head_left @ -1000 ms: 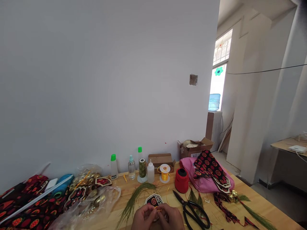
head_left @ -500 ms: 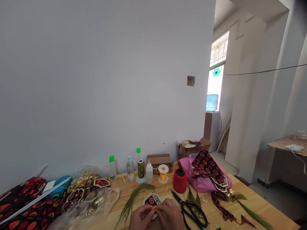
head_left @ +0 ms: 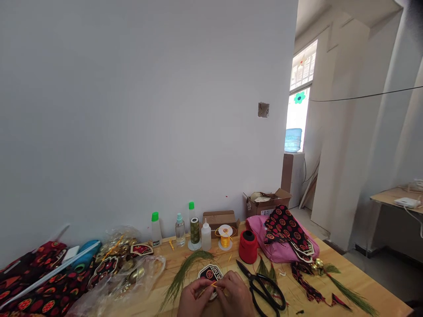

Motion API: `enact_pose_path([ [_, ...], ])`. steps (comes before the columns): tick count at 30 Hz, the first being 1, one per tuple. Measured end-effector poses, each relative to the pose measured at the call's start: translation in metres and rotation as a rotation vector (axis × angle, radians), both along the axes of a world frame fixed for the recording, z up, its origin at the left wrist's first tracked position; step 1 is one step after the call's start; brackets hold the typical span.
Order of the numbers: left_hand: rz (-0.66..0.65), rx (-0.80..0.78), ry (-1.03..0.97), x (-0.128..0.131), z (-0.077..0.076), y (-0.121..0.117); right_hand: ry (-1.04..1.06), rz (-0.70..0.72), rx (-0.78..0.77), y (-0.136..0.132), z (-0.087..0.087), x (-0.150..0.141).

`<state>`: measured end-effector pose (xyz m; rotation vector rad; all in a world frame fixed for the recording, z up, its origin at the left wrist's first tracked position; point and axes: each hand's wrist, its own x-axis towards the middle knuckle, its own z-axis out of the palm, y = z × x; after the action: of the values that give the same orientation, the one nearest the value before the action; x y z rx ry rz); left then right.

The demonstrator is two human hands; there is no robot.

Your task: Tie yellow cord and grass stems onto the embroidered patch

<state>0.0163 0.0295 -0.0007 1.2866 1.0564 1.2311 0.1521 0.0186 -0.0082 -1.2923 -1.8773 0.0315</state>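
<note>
2 sets of fingers pinch closed on orange cord, while a clear bag contains gold balls.

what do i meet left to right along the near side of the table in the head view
Patterned cloth, plastic bag, left hand, orange cord, right hand, black scissors, far-right green tassel; overlapping things are left out.

Yellow cord is pinched; dark patch lies beneath.
</note>
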Motion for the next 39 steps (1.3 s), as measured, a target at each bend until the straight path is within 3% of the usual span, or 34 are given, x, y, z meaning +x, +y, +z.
enact_pose_path([
  [16,-0.068,0.005,0.041,-0.002,0.000,0.001,0.037,-0.018,-0.019,-0.004,0.005,-0.002],
  [23,-0.072,-0.017,0.028,0.003,0.003,-0.003,0.097,0.085,-0.027,-0.009,0.012,0.000],
  [30,-0.066,-0.009,0.062,0.005,0.006,-0.005,0.297,0.109,-0.019,-0.005,0.009,-0.002],
  [33,-0.053,0.041,0.131,0.004,0.004,-0.003,0.431,0.167,-0.090,-0.005,0.011,-0.001],
  [39,-0.107,-0.013,0.053,0.002,0.000,-0.002,0.708,0.245,-0.224,0.000,0.011,0.002],
])
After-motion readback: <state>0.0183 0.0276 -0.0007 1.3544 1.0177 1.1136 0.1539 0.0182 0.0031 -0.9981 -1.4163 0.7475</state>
